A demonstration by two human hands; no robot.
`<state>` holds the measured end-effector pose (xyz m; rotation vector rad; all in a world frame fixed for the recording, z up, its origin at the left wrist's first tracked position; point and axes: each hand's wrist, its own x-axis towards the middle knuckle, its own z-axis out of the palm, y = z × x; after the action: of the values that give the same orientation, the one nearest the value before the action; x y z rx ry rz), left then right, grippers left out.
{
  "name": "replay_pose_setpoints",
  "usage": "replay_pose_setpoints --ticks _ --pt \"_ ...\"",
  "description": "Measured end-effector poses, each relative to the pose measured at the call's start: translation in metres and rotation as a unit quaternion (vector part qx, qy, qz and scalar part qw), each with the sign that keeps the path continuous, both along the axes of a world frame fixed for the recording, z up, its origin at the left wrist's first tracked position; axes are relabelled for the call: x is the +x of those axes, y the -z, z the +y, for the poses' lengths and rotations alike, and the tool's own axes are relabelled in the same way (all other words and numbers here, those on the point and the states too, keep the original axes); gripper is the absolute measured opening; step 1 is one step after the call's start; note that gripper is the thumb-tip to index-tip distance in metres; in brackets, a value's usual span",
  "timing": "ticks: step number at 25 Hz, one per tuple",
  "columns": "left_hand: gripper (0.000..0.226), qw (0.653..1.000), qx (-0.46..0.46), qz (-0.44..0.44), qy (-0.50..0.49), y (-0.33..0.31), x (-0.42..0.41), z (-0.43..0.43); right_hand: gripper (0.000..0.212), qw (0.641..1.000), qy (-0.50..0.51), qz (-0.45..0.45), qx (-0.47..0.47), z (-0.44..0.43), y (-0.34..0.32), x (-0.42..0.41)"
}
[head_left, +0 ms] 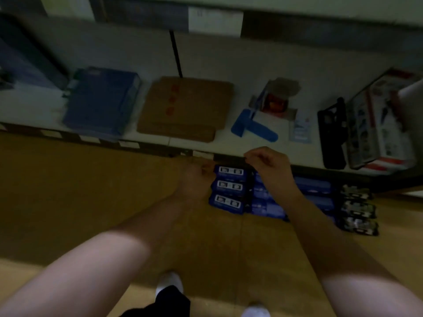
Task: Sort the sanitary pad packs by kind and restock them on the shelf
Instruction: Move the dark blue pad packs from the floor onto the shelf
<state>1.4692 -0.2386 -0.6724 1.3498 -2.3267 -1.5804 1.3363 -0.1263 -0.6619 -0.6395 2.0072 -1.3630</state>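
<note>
Pad packs [231,187] by the shelf [229,147].
My right hand [269,164] curled, grip unclear; left hand [194,179] blurred, I can't tell.

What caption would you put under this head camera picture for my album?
Left hand and right hand reach toward blue pad packs lined up below a white shelf.

Pad packs [230,187] below shelf [206,60], flattened carton [185,108] on shelf
</note>
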Motion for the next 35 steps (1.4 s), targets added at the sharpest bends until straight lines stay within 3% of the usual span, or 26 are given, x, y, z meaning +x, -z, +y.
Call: replay_pose_setpoints --ticks 3,5,8,11,16,20,21,24,26,31,35 --pt "0.04 0.999 -0.018 -0.042 0.017 0.081 0.002 -0.006 0.013 1.0 0.008 -0.01 0.025 -0.004 0.085 -0.003" --pt "0.039 0.997 -0.026 -0.065 0.034 0.133 0.003 -0.009 0.012 0.999 0.007 -0.008 0.037 -0.007 0.137 -0.001" --pt "0.01 0.991 -0.039 -0.099 0.086 0.19 0.003 -0.014 0.008 0.999 -0.004 0.0 0.037 -0.015 0.194 -0.003" --pt "0.038 0.976 -0.068 -0.134 0.155 0.232 -0.003 -0.018 0.012 0.997 -0.047 0.037 0.042 -0.022 0.234 -0.013" --pt "0.039 0.952 -0.106 -0.181 0.222 0.265 -0.01 -0.019 0.019 0.969 -0.187 0.126 0.102 -0.014 0.288 -0.016" --pt "0.04 0.943 -0.09 -0.205 0.247 0.271 -0.007 -0.007 0.034 0.897 -0.332 0.17 0.238 -0.002 0.324 -0.007" --pt "0.042 0.941 -0.087 -0.208 0.253 0.271 -0.007 -0.005 0.045 0.86 -0.37 0.205 0.285 0.0 0.331 -0.003" --pt "0.045 0.94 -0.09 -0.207 0.255 0.269 -0.006 -0.003 0.078 0.702 -0.456 0.359 0.414 0.009 0.35 0.013" --pt "0.047 0.941 -0.095 -0.2 0.256 0.267 -0.005 -0.002 0.081 0.666 -0.45 0.4 0.439 0.012 0.361 0.021" --pt "0.05 0.936 -0.104 -0.209 0.263 0.263 0.003 -0.001 0.075 0.69 -0.428 0.387 0.436 0.011 0.363 0.025" --pt "0.069 0.931 -0.088 -0.234 0.265 0.264 0.009 -0.007 0.059 0.801 -0.403 0.234 0.376 0.009 0.336 0.011"
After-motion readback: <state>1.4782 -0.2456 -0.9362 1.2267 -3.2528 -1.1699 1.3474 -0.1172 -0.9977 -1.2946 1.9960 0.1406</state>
